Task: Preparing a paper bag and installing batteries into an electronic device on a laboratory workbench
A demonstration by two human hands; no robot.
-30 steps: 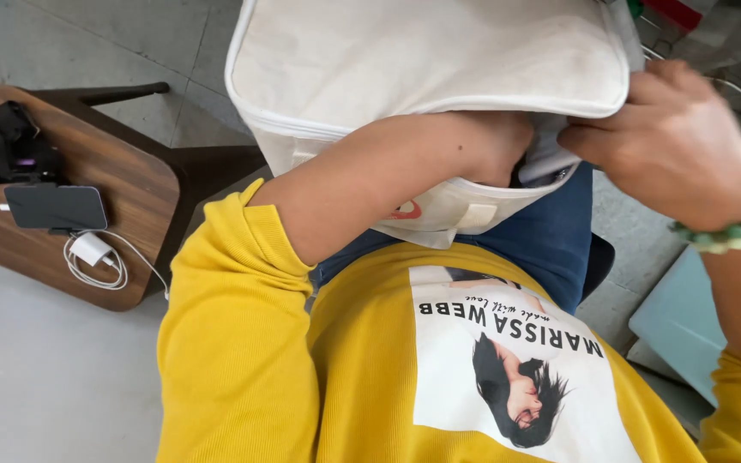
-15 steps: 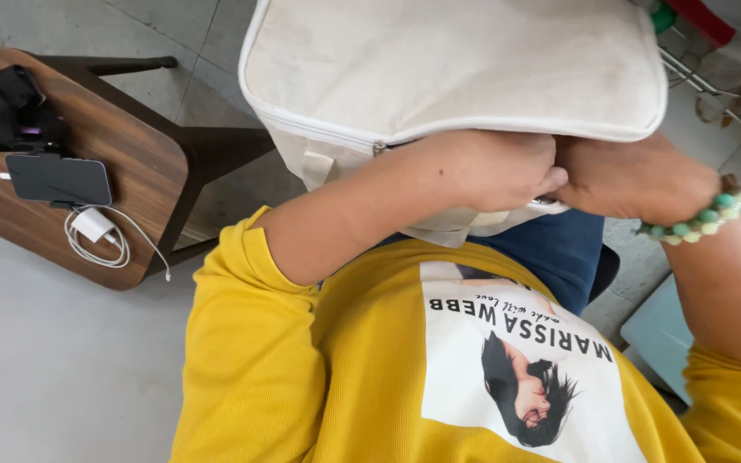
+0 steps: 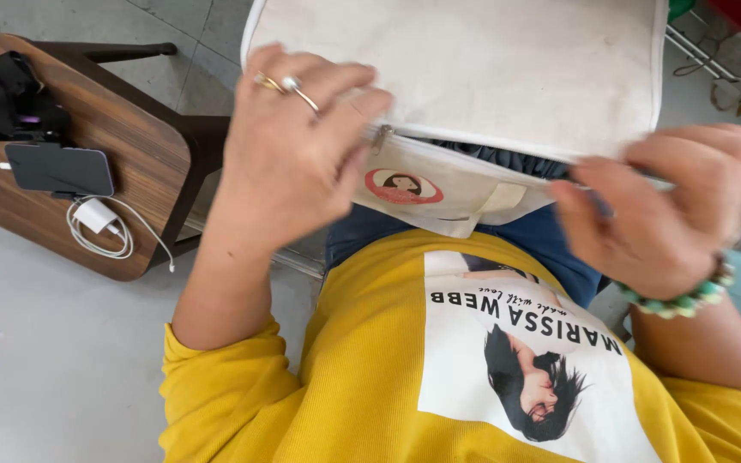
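Observation:
A cream canvas bag (image 3: 490, 69) lies on my lap with its zip mouth facing me. A dark cloth (image 3: 499, 157) shows inside the opening, and a small round red picture (image 3: 403, 186) marks the inner panel. My left hand (image 3: 289, 146), with rings on two fingers, hovers over the bag's left corner. Its fingers are spread and blurred, their tips by the zip's end (image 3: 381, 134), and nothing is in it. My right hand (image 3: 658, 210), with a green bead bracelet (image 3: 679, 300) at the wrist, pinches the bag's rim on the right.
A small wooden stool (image 3: 79, 129) stands at the left on the grey tiled floor. On it lie a dark phone (image 3: 60, 169), a black camera-like device (image 3: 12, 94) and a white charger with coiled cable (image 3: 100, 227). Metal bars (image 3: 713, 69) run at the upper right.
My left arm, sunk in the bag up to the forearm, has come out, and the hand now hovers over the opening. My right hand has moved right along the rim.

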